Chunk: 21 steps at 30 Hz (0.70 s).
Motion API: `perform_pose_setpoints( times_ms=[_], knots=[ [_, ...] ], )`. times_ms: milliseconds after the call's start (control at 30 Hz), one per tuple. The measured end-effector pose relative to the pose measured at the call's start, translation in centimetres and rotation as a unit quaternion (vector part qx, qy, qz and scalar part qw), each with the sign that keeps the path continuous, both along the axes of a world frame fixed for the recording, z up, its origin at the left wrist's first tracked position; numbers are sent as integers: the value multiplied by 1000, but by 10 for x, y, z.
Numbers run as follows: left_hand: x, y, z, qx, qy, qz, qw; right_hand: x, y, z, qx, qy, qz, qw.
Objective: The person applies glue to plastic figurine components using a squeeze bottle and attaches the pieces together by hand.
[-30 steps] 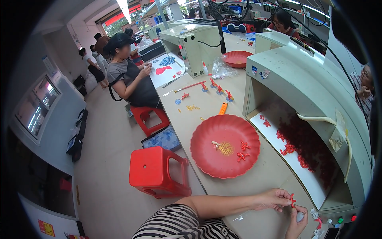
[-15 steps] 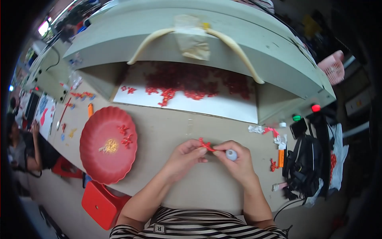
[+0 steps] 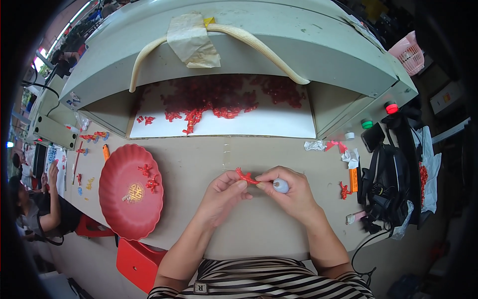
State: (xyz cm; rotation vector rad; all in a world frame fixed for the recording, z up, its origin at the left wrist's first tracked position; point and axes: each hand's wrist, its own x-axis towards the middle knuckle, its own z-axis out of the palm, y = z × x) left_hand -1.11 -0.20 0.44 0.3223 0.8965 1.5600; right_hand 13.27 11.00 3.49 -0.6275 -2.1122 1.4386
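Head view, frame centre: left hand (image 3: pixel 224 192) pinches a small red bow-shaped piece (image 3: pixel 245 176) by its fingertips; right hand (image 3: pixel 291 192) closes on the piece's other end and on a small white rounded bottle (image 3: pixel 281 186). Risk, judged: the thin piece could slip from so slight a pinch. Left of frame: glossy scalloped red plate (image 3: pixel 130 192) on the matte beige table (image 3: pixel 209 157).

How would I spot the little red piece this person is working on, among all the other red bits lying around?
Start at the big pale green hooded machine and come down across the tan worktable to the person's two hands. The small red bow-shaped piece is pinched between the left hand and the right hand. It is the only one held up in fingers.
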Motion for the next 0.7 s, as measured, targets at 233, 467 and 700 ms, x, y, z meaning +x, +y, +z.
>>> perform_pose_setpoints(
  times_ms=[233,467,700],
  knots=[
    [-3,-11,-11,23,15,0,1000,-10,-14,6,-13,-23,-33,999],
    [4,-9,-16,50,-9,-14,999,-2,-14,-12,-64,-15,-48,997],
    [2,-2,-9,53,-11,-34,998,0,-10,-1,-1,-22,-22,1000]
  ],
)
